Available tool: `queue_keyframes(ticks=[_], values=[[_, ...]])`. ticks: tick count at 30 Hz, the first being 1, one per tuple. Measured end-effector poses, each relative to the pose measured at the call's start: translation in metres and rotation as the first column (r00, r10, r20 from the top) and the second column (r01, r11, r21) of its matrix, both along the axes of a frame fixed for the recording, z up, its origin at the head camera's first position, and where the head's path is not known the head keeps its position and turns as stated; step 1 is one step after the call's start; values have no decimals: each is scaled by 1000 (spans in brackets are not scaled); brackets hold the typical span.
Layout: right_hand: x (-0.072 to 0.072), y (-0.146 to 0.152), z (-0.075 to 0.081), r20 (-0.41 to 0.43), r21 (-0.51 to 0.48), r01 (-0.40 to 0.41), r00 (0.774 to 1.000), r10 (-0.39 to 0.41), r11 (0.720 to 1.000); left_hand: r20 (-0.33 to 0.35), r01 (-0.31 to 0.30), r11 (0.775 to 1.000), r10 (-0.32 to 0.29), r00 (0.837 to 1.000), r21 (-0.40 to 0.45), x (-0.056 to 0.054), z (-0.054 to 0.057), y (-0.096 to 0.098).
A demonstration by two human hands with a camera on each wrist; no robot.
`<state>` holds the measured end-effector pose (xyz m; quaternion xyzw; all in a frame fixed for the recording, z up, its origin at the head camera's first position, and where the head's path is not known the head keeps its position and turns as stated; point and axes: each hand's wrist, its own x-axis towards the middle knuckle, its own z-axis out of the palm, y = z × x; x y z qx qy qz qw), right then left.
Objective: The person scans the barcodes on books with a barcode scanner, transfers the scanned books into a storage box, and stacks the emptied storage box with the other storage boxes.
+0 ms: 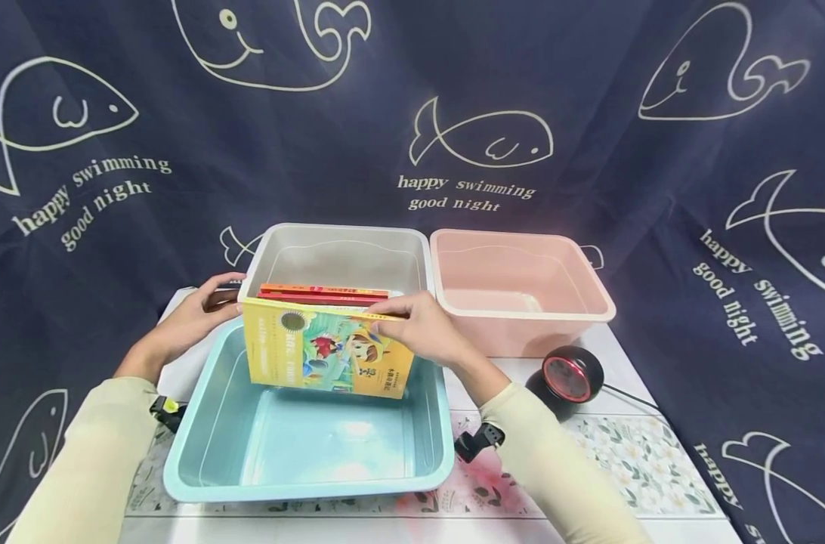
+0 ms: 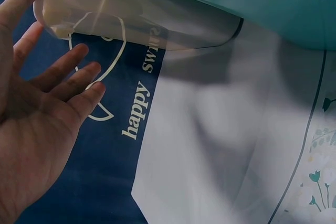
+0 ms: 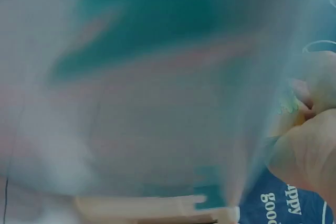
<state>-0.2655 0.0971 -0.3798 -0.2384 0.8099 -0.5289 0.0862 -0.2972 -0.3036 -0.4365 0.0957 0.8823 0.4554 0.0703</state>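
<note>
My right hand [image 1: 427,326] pinches the top edge of a yellow illustrated book [image 1: 266,344], its cover turned toward me. The book stands nearly upright above the far part of a light blue bin [image 1: 304,493], in front of a grey bin [image 1: 341,253]. Inside the grey bin, several books with red and orange edges [image 1: 324,298] stand together. At that bin's left front corner is my left hand [image 1: 190,323], its fingertips touching the rim near the book's upper left corner. The left wrist view shows these fingers [image 2: 79,80] spread and fairly straight. Blur covers most of the right wrist view.
A pink bin [image 1: 521,321] stands right of the grey one. In front of it sits a round black device with a red ring [image 1: 570,378], its cable running right. The white table [image 1: 494,529] has a floral strip, and a dark blue fish-print cloth [image 1: 589,181] hangs behind.
</note>
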Motion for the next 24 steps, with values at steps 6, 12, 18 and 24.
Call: queue_keyframes(ticks=[6,12,18,24], values=[[6,17,25,23,-68,38,999,-37,997,-7,-12,1000,12,1000,-22,2,1,-1],[16,34,51,15,-95,91,996,-90,991,9,-19,999,19,1000,-26,1,1,-2],[28,51,76,-21,-124,142,989,-146,982,10,-10,1000,10,1000,-14,2,2,-1],[36,73,90,-99,-145,185,975,-200,972,23,-13,1000,13,1000,-21,0,3,2]])
